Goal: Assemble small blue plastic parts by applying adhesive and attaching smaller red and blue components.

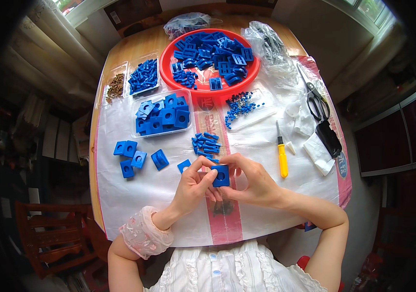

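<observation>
Above the near middle of the table, both hands are at a small blue square plastic piece with a round hole [221, 176]. My left hand [193, 185] is closed on its left side, the thumb lying against the piece. From the right, my right hand [254, 182] grips the top and bottom edges between thumb and fingers. Just beyond lies a pile of narrow blue plastic parts [205, 144]. Another blue square piece [183, 166] rests beside the left fingers. Farther left are a blue curved part [160, 159] and several loose blue square pieces [139, 159].
A red basin [166, 73] of blue parts stands at the back. Left of it are clear trays with blue square pieces [168, 117], blue pegs [144, 75] and brown screws [116, 86]. Rightward lie tiny beads [239, 104], a yellow screwdriver [283, 160], scissors [319, 107] and plastic bags [270, 46].
</observation>
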`<act>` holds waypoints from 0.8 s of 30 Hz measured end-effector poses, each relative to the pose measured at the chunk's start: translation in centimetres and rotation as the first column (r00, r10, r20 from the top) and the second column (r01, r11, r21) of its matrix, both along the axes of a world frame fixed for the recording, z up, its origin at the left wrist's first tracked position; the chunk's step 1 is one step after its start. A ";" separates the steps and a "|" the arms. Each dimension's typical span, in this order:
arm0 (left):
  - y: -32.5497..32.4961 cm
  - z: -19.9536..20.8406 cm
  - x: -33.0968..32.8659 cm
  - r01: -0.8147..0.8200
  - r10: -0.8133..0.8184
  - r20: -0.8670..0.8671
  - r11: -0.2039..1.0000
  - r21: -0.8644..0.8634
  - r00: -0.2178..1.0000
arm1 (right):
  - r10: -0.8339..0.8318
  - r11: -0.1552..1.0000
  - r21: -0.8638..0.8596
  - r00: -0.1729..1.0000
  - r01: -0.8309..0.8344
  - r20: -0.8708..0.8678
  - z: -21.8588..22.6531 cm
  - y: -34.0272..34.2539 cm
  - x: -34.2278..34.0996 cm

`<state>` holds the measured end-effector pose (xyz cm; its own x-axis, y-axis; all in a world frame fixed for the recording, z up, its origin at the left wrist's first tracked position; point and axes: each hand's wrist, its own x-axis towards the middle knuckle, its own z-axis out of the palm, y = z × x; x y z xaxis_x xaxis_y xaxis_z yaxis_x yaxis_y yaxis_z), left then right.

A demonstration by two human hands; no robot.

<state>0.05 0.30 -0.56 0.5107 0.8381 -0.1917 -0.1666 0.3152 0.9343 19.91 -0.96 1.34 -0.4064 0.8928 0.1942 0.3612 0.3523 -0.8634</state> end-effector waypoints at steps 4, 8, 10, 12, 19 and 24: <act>-0.2 0.1 0.0 0.026 -0.026 -0.002 0.999 -0.024 1.000 | -0.013 0.999 0.040 0.999 0.015 -0.044 -0.5 0.0 0.2; -0.1 0.2 -0.1 0.062 -0.063 -0.023 0.998 -0.030 0.998 | -0.007 1.000 -0.028 0.991 0.003 -0.136 -1.0 -0.3 0.0; -0.1 0.3 -0.2 0.074 -0.074 -0.027 0.997 -0.026 0.997 | -0.004 1.000 0.017 0.992 0.007 -0.126 -1.2 -0.3 0.0; -0.1 0.5 -0.2 0.080 -0.080 -0.029 0.997 -0.024 0.996 | -0.002 0.999 0.048 0.993 0.008 -0.119 -1.2 -0.2 0.1; -0.1 -0.1 -0.4 0.107 -0.107 0.003 0.994 0.008 0.994 | -0.017 0.994 0.106 0.995 0.027 -0.096 -1.4 -0.1 0.0; -0.2 -0.1 -0.3 0.104 -0.104 0.004 0.995 0.006 0.995 | -0.027 0.985 0.167 0.995 0.042 -0.092 -1.3 0.1 -0.1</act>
